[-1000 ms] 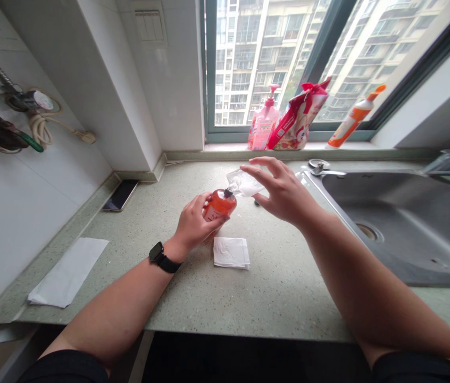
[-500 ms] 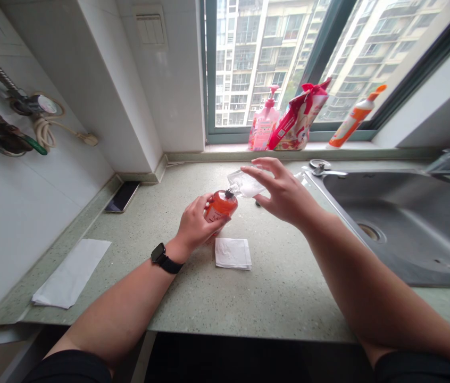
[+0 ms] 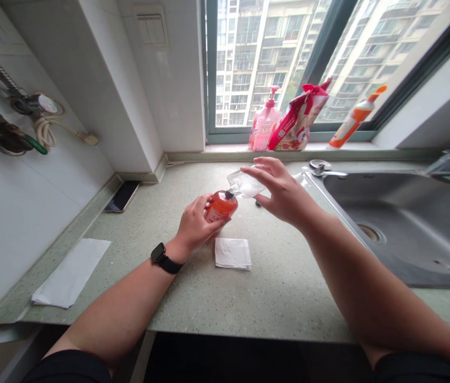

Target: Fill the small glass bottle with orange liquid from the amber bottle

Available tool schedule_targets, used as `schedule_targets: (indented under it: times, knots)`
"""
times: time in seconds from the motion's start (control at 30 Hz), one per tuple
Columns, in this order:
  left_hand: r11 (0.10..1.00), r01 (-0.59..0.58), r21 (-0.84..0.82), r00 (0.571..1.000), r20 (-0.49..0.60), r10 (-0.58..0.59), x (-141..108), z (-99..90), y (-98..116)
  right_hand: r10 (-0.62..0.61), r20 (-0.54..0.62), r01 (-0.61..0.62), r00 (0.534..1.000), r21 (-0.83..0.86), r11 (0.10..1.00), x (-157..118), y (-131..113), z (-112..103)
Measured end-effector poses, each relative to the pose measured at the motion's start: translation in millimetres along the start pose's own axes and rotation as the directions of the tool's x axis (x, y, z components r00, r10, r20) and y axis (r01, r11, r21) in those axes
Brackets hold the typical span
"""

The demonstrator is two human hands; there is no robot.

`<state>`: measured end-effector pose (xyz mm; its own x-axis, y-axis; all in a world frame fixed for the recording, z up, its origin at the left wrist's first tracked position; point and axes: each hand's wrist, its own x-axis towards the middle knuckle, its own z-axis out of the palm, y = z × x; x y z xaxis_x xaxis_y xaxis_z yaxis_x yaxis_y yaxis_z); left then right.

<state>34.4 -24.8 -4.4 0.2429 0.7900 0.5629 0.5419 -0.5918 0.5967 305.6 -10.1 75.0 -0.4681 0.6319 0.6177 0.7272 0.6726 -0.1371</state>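
My left hand (image 3: pixel 198 222) is wrapped round a bottle of orange-red liquid (image 3: pixel 225 203), which tilts a little over the counter. In my right hand (image 3: pixel 278 189) is a clear refill pouch (image 3: pixel 247 183), tipped over with its threaded spout at the bottle's dark mouth. Fingers and thumb of the right hand close on the pouch from its right side. Just below the bottle lies a folded white tissue (image 3: pixel 233 254). A small dark object (image 3: pixel 257 203), perhaps a cap, shows partly under the right hand.
A phone (image 3: pixel 122 196) and white folded paper (image 3: pixel 71 273) lie on the counter (image 3: pixel 289 287) to the left. The steel sink (image 3: pixel 404 223) is at the right. On the sill stand a pink pump bottle (image 3: pixel 264 125), a red bag (image 3: pixel 299 119) and an orange-white bottle (image 3: pixel 355 121).
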Motion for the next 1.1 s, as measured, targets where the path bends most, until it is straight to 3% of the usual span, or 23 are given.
schedule_targets:
  times: [0.33, 0.67, 1.1]
  knots:
    - [1.0, 0.002, 0.012, 1.0, 0.004, -0.002, 0, -0.6, 2, 0.102, 0.028, -0.103, 0.994, 0.012, 0.995, 0, -7, -1]
    - [1.0, -0.003, -0.001, 1.0, 0.003, 0.003, 0, -0.2, 0, 0.076, 0.048, -0.078, 0.996, 0.04, 0.996, -3, -11, -1]
    - [1.0, 0.006, -0.012, 1.0, 0.009, -0.006, 0, -0.2, 0, 0.134, 0.029, -0.135, 0.991, 0.028, 0.99, -1, -18, -1]
